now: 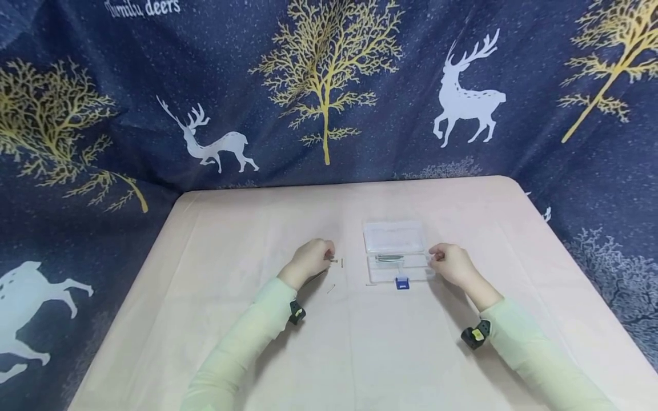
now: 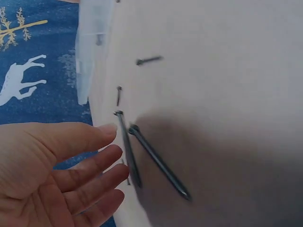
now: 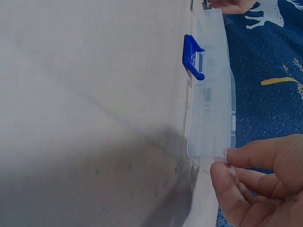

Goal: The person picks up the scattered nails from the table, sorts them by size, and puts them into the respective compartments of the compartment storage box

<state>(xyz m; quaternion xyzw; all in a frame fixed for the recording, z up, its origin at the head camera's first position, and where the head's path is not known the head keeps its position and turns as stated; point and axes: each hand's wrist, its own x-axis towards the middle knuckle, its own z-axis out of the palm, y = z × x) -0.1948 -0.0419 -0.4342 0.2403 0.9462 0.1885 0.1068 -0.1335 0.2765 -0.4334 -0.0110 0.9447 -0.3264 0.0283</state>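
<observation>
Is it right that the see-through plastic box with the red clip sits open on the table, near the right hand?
Not quite: the clip on the clear plastic box is blue, not red, as the right wrist view shows. The rest holds: the box sits open on the pale table, near the right hand.

L hand [image 1: 309,260] is resting on the desk [image 1: 231,240], fingers curled, tips touching a small nail [image 1: 334,261]; whether it's pinching it can't be told. More loose nails [image 1: 331,288] are lying just beside that hand, toward the box. Clear plastic box [image 1: 396,260] is sitting btwn both hands, lid open, a few long nails [image 1: 389,258] lying inside, blue latch [image 1: 402,283] facing the person. R hand [image 1: 451,264] is touching the box's right edge w/ fingertips. Pale green sleeves [image 1: 247,337] are covering both arms.
</observation>
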